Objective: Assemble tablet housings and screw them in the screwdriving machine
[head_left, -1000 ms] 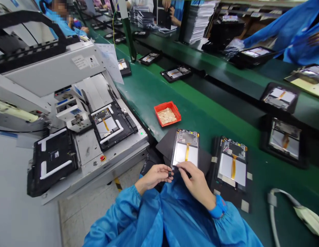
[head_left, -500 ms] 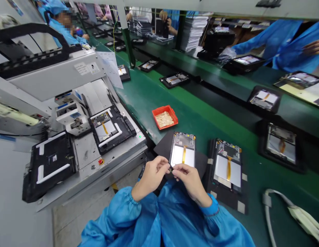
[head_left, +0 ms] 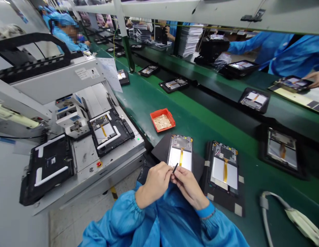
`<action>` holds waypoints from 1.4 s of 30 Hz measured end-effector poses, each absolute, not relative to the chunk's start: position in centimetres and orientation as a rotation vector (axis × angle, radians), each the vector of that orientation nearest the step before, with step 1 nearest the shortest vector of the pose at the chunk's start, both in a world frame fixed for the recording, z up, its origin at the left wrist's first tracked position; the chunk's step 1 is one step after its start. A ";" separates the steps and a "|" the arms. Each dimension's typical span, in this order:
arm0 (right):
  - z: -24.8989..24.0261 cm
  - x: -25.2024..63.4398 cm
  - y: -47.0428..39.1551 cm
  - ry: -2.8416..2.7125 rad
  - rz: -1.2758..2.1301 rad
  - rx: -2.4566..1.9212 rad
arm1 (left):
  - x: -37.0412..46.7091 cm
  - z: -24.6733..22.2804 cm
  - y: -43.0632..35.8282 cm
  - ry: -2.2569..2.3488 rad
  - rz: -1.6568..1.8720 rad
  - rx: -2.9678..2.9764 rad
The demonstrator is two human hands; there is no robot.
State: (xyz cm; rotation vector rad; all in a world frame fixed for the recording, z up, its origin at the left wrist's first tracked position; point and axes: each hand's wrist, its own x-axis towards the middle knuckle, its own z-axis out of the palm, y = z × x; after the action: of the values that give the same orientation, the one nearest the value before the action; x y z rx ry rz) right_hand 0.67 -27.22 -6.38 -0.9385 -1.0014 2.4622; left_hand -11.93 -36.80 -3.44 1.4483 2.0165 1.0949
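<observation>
Pinched thumb and finger of the right hand (head_left: 186, 183) are holding a small dark strip (head_left: 175, 167) near its lower end, with almost no gap between them; the left hand (head_left: 156, 180) is meeting it there, its fingertips drawn together, though I cannot tell whether they are also gripping the strip. The strip is sticking up at a slant at lower centre of the frame, over the near end of an uncased tablet (head_left: 175, 154). It is looking light and thin, probably bendable, so a fingertip pinch at one end is suiting it; its smallness is making it easy to drop. The tablet is lying over a dark sheet (head_left: 161, 147); it is looking fairly stiff but fragile, better taken by its long edges than across the orange ribbon (head_left: 181, 155).

At centre, a red bin (head_left: 166, 129) is holding a heap of pale, flat pieces (head_left: 162, 121). At centre left, a black fixture (head_left: 122, 135) is carrying another tablet (head_left: 104, 129). At far left, a second fixture (head_left: 52, 152) is bearing white strips (head_left: 51, 175).
</observation>
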 end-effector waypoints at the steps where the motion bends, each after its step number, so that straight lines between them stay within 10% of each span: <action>1: -6.4 0.7 -27.2 -1.025 2.450 -0.932 | -12.0 -3.4 -36.8 2.011 1.084 1.459; 42: -4.1 1.6 -20.7 -1.039 2.419 -0.911 | -19.6 -0.2 -26.4 2.182 1.040 1.583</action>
State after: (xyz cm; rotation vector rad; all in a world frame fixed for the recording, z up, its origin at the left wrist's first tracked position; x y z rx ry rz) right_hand 1.64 -20.71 -4.14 -0.9105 -1.0392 2.4193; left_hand -19.62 -26.40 -0.19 1.5834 2.1823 1.0404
